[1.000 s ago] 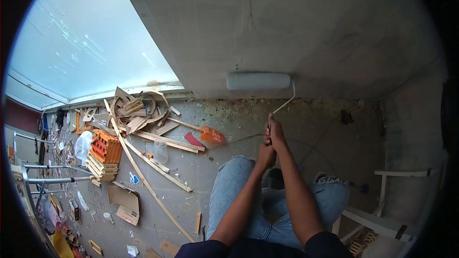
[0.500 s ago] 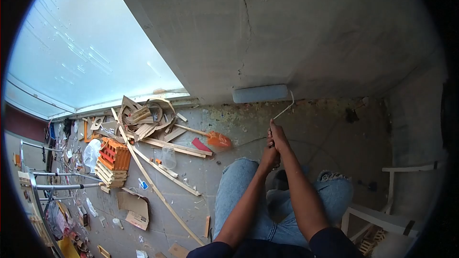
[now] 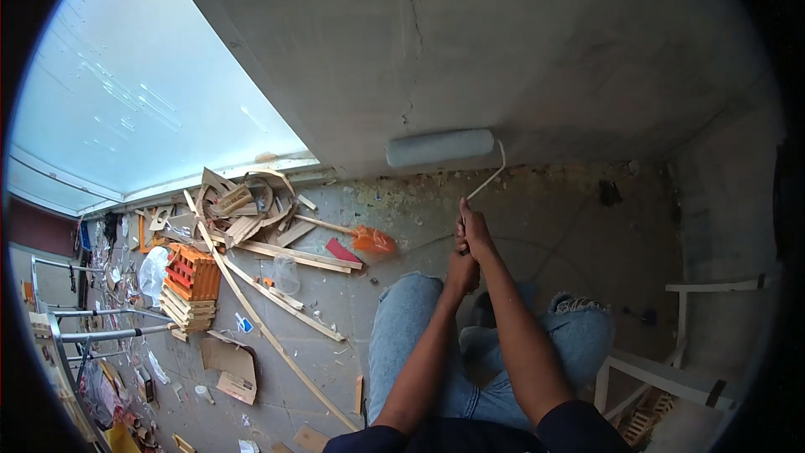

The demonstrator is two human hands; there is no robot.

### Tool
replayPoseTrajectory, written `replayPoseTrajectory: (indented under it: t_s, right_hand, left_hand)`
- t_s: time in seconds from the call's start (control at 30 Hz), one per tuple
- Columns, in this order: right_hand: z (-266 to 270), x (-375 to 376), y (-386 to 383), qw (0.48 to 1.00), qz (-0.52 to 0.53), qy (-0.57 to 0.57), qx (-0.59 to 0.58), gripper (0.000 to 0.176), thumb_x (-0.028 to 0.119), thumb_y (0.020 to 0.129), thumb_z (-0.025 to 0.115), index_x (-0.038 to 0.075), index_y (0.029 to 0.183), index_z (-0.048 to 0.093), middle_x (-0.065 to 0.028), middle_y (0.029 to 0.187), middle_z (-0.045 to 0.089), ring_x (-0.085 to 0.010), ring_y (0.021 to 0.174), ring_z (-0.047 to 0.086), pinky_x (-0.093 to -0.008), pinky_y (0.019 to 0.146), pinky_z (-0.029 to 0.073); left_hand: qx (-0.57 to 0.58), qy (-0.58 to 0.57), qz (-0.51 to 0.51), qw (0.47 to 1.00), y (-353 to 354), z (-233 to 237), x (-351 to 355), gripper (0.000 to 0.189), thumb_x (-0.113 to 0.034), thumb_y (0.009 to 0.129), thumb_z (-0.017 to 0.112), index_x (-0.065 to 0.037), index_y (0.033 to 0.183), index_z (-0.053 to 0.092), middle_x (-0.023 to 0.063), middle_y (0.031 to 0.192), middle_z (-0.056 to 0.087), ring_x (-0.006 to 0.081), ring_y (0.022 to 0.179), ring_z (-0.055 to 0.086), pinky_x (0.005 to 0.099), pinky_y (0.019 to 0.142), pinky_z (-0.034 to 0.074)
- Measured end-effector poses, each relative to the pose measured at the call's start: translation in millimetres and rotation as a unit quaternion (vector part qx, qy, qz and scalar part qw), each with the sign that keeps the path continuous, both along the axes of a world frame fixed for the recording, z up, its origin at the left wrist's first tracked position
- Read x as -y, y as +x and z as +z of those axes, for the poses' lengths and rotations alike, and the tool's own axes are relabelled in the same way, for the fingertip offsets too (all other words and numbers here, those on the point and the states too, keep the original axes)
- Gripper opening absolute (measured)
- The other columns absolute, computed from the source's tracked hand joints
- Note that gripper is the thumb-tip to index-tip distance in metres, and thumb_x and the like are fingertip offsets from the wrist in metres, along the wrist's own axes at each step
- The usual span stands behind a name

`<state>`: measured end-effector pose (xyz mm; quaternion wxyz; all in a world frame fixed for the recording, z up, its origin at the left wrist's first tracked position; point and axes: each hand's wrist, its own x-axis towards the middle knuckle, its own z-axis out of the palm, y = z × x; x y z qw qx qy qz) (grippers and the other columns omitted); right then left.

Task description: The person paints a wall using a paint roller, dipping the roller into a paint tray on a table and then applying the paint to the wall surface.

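Observation:
A paint roller [image 3: 441,148] with a pale grey-blue sleeve rests against the lower part of the grey wall [image 3: 520,50], just above the floor line. Its thin bent wire frame runs down to a handle that my fists cover. My right hand [image 3: 475,231] is wrapped round the upper part of the handle. Just below it, my left hand [image 3: 461,270] is closed round the handle too, close to my right wrist. Most of the handle is hidden by my fingers. A thin crack runs down the wall above the roller.
Wood scraps [image 3: 251,201], long wooden strips [image 3: 268,331] and an orange shovel blade [image 3: 373,240] lie on the floor to the left. Stacked orange and pale crates [image 3: 193,273] stand near a metal ladder [image 3: 109,331]. A white frame [image 3: 662,382] is at the right.
The roller has moved slightly up the wall, with both hands following on the handle. The view has shifted a little, so the floor items sit slightly further left.

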<state>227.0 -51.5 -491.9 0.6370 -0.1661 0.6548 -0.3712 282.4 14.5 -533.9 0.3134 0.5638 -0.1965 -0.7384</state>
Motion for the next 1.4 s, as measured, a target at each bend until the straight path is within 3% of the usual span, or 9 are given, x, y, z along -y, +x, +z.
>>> replayPoseTrajectory:
  t_s: [0.13,0.33,0.53,0.63,0.8,0.93,1.13,1.33,1.4]
  right_hand:
    - [4,-6,-4,1.0,0.014,-0.008,0.018,0.058,0.059,0.084,0.042,0.01,0.055,0.035,0.0032,0.045,0.03,-0.0071,0.033,0.027,-0.0234,0.031,0.021]
    - [46,-13,-9,0.996,-0.009,-0.093,0.014,0.057,0.06,0.083,0.042,0.011,0.055,0.033,0.0037,0.045,0.029,-0.0066,0.033,0.027,-0.0232,0.031,0.02]
    - [20,-9,-11,0.998,-0.02,-0.022,0.059,0.056,0.058,0.085,0.043,0.012,0.054,0.032,0.0041,0.045,0.027,-0.0072,0.033,0.026,-0.0235,0.032,0.019]
    - [10,-7,-7,0.998,-0.013,-0.011,0.068,0.06,0.062,0.082,0.044,0.011,0.053,0.03,0.0031,0.044,0.026,-0.0083,0.032,0.024,-0.0248,0.032,0.02]
    - [40,-9,-8,0.997,-0.016,-0.075,0.012,0.06,0.062,0.082,0.044,0.011,0.052,0.029,0.0032,0.044,0.026,-0.0079,0.033,0.026,-0.0248,0.032,0.02]
    - [54,-18,-18,0.995,-0.007,-0.071,-0.067,0.059,0.059,0.085,0.041,0.011,0.052,0.031,0.0035,0.044,0.028,-0.0079,0.033,0.028,-0.0244,0.031,0.02]
    - [55,-24,-33,0.998,-0.039,-0.027,-0.031,0.059,0.061,0.085,0.039,0.011,0.055,0.031,0.0039,0.045,0.026,-0.0075,0.034,0.027,-0.0242,0.031,0.02]
    - [53,-12,-13,0.997,-0.026,-0.061,-0.028,0.059,0.06,0.084,0.042,0.012,0.053,0.029,0.0045,0.044,0.024,-0.0058,0.033,0.023,-0.0233,0.033,0.018]
    - [39,-12,-12,0.998,-0.025,-0.053,-0.033,0.059,0.06,0.084,0.043,0.012,0.052,0.029,0.0045,0.044,0.024,-0.0058,0.033,0.023,-0.0232,0.032,0.018]
  left_hand:
    - [0.064,-0.008,-0.043,0.997,3,17,-3,0.035,-0.033,0.075,0.056,-0.002,0.065,0.046,0.0056,0.051,0.047,0.0152,0.037,0.045,0.0306,0.033,0.031]
    - [0.037,-0.052,-0.077,0.995,0,48,-4,0.033,-0.031,0.076,0.057,-0.001,0.066,0.047,0.0048,0.051,0.047,0.0148,0.037,0.045,0.0308,0.033,0.031]
    - [0.006,-0.039,-0.017,0.999,-6,17,0,0.032,-0.028,0.076,0.058,-0.002,0.063,0.045,0.0033,0.05,0.046,0.0137,0.036,0.043,0.0299,0.032,0.03]
    - [0.055,-0.018,-0.043,0.997,3,21,-1,0.033,-0.028,0.076,0.059,-0.002,0.063,0.045,0.0032,0.05,0.046,0.0133,0.037,0.044,0.0296,0.033,0.031]
    - [0.038,-0.061,-0.04,0.997,1,56,-1,0.034,-0.029,0.077,0.057,0.0,0.063,0.046,0.0044,0.051,0.047,0.0138,0.039,0.045,0.0298,0.035,0.033]
    - [0.019,-0.109,0.015,0.994,-24,36,-16,0.036,-0.029,0.077,0.056,0.003,0.064,0.048,0.0062,0.053,0.05,0.0151,0.044,0.049,0.0302,0.039,0.036]
    - [0.05,-0.091,-0.121,0.987,-26,34,-18,0.04,-0.03,0.077,0.056,0.009,0.077,0.048,0.0104,0.06,0.053,0.0146,0.05,0.05,0.0305,0.041,0.037]
    - [0.037,-0.071,-0.01,0.997,-18,38,-8,0.037,-0.029,0.076,0.057,0.006,0.07,0.049,0.0083,0.057,0.051,0.0144,0.047,0.049,0.0304,0.04,0.036]
    - [0.012,-0.049,-0.058,0.997,-6,46,-5,0.039,-0.03,0.076,0.058,0.008,0.075,0.048,0.0087,0.057,0.052,0.0147,0.047,0.049,0.0304,0.04,0.036]
